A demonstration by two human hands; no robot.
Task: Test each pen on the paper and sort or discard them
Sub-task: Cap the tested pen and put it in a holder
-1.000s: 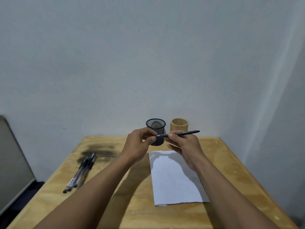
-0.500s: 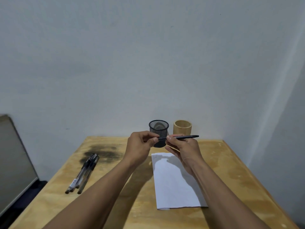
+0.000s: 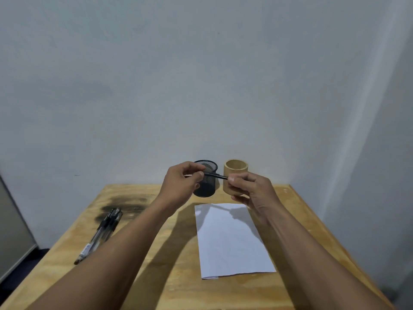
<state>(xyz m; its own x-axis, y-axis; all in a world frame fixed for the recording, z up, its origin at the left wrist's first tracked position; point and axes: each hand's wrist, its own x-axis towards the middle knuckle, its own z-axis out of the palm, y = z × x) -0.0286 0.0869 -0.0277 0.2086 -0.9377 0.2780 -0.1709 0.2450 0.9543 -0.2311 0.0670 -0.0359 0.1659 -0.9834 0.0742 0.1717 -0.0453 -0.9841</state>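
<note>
Both hands hold one black pen (image 3: 216,175) level in the air above the far end of the white paper (image 3: 232,240). My left hand (image 3: 182,183) pinches its left end, my right hand (image 3: 250,190) grips its right part, which is hidden in the fingers. Behind the hands stand a black mesh cup (image 3: 206,179) and a wooden cup (image 3: 235,176). A bundle of several pens (image 3: 101,233) lies on the table's left side.
The wooden table (image 3: 169,276) has a dark scorch stain (image 3: 125,205) at the back left. A white wall rises right behind the cups. A grey panel (image 3: 13,233) leans at the far left, off the table.
The pen's right end, which stuck out past my right hand, is now hidden in that hand. Both hands stayed in front of the cups; the view shifted slightly.
</note>
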